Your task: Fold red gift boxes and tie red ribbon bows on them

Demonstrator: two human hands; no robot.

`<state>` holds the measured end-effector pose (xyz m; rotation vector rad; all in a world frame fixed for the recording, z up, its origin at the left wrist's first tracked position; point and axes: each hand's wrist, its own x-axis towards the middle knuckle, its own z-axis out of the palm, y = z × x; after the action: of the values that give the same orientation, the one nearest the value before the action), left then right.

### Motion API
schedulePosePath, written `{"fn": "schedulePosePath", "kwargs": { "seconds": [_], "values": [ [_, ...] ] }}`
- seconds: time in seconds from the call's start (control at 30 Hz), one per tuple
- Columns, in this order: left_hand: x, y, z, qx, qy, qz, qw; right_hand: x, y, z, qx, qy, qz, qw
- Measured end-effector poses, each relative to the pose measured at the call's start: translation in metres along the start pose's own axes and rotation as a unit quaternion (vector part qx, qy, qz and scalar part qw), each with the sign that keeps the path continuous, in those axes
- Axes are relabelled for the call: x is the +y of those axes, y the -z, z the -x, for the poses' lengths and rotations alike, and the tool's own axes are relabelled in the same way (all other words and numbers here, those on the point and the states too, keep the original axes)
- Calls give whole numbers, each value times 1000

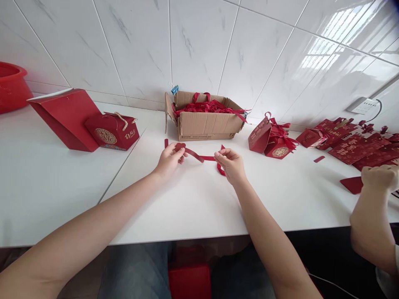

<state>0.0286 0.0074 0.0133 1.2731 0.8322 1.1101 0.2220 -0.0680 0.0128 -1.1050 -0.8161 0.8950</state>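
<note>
My left hand (170, 160) pinches one end of a dark red strip (195, 155), which curves down to the right just above the white table. Between thumb and fingertips, my right hand (231, 165) grips a brighter red ribbon (208, 158). This ribbon runs left to the free end of the strip; whether it passes through the strip I cannot tell. More of it hangs in a loop behind my right hand. A short red piece (166, 143) lies on the table beside my left hand.
Against the tiled wall stands a cardboard box (204, 125) full of red ribbons. Red gift boxes with gold print (116, 132) (278, 145) flank it, beside a red bag (70, 120). A red tub (11, 87) stands far left. At right, a co-worker's hand (379, 177) is near several red bags (358, 147).
</note>
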Motion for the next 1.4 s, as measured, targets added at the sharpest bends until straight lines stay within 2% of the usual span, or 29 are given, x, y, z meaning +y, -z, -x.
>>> {"fn": "schedulePosePath", "kwargs": {
  "seconds": [0.13, 0.33, 0.53, 0.7, 0.8, 0.87, 0.97, 1.03, 1.1, 1.17, 1.23, 1.3, 1.4],
  "values": [
    [7, -13, 19, -19, -47, -48, 998, -8, -10, 15, -61, 24, -8, 998],
    [11, -22, 40, -91, -73, -105, 988, -15, -17, 29, -139, 72, 39, 987],
    [11, -21, 49, -118, -146, -164, 969, -13, -15, 31, -135, 144, 95, 976],
    [13, -20, 51, -139, -171, -159, 962, -12, -16, 32, -130, 176, 101, 971],
    [14, -21, 50, -127, -164, -146, 967, -12, -16, 32, -128, 188, 115, 967],
    [14, -21, 48, -108, -137, -134, 976, -12, -16, 32, -123, 186, 127, 966],
    [12, -19, 43, -103, -61, -147, 982, -12, -16, 32, -109, 145, 118, 976],
    [9, -16, 39, -97, -41, -202, 974, -13, -16, 31, -97, 113, 101, 984],
    [6, -13, 36, -70, -95, -280, 953, -13, -16, 30, -86, 94, 95, 987],
    [4, -12, 36, -57, -196, -335, 920, -12, -17, 28, -81, 80, 96, 989],
    [4, -11, 37, -82, -277, -348, 892, -11, -17, 26, -85, 65, 93, 990],
    [4, -12, 38, -115, -322, -337, 877, -9, -18, 26, -99, 50, 93, 989],
    [3, -14, 40, -124, -354, -328, 867, -9, -20, 27, -118, 34, 105, 987]
  ]
}}
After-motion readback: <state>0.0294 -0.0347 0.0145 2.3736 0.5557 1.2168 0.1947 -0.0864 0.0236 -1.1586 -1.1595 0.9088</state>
